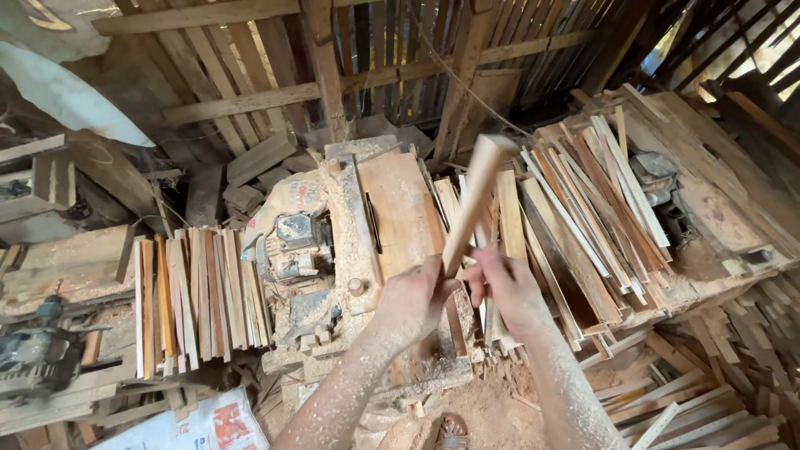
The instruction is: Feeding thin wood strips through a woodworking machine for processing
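Note:
A pale wooden stick [473, 200] rises slanting up and away from my two hands. My left hand [410, 302] grips its lower end. My right hand [502, 283] closes on the same end from the right side. Both forearms are dusted with sawdust. Below the hands stands a sawdust-covered planer machine with a flat wooden table [398, 208] and a motor [297, 242] on its left.
A stack of short slats [196, 300] lies left of the machine. A bigger pile of long slats [583, 208] lies to the right on a bench. A power tool [33, 354] rests at the far left. Loose offcuts [708, 400] and sawdust cover the floor.

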